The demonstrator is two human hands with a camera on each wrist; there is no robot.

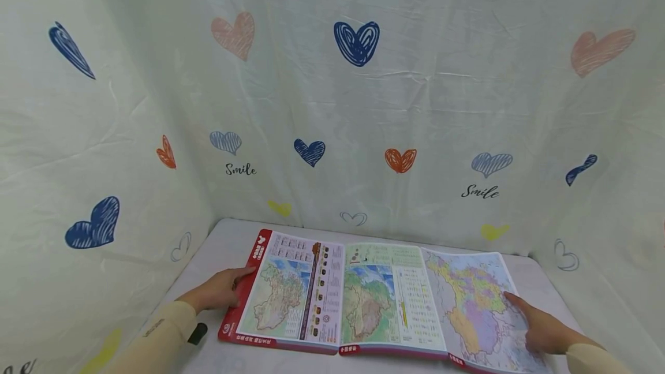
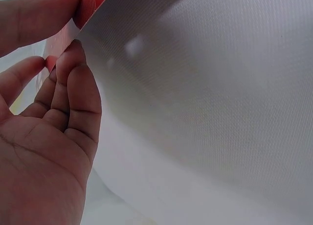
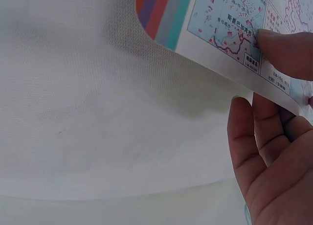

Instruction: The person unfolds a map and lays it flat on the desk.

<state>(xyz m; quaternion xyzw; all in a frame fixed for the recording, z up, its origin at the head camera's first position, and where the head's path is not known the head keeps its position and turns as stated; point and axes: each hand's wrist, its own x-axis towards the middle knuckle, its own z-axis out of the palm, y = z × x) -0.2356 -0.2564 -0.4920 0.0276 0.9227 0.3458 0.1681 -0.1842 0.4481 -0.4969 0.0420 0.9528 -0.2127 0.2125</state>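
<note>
A folding paper map (image 1: pixel 366 299) lies spread across the table in the head view, with three panels showing and a red strip along its left side. My left hand (image 1: pixel 218 288) grips that red left edge. In the left wrist view, the thumb of my left hand (image 2: pixel 49 122) is on the red edge (image 2: pixel 95 2) and the other fingers are curled beside and under it. My right hand (image 1: pixel 545 328) holds the right-hand panel by its outer edge. In the right wrist view, the right hand (image 3: pixel 283 151) pinches the printed sheet (image 3: pixel 227 29), thumb on top, fingers beneath.
The map rests over a white-covered table (image 1: pixel 208 258). Pale curtains (image 1: pixel 322 103) printed with hearts and "Smile" hang close behind the table and at both sides. A small dark object (image 1: pixel 198 334) shows beside the left wrist.
</note>
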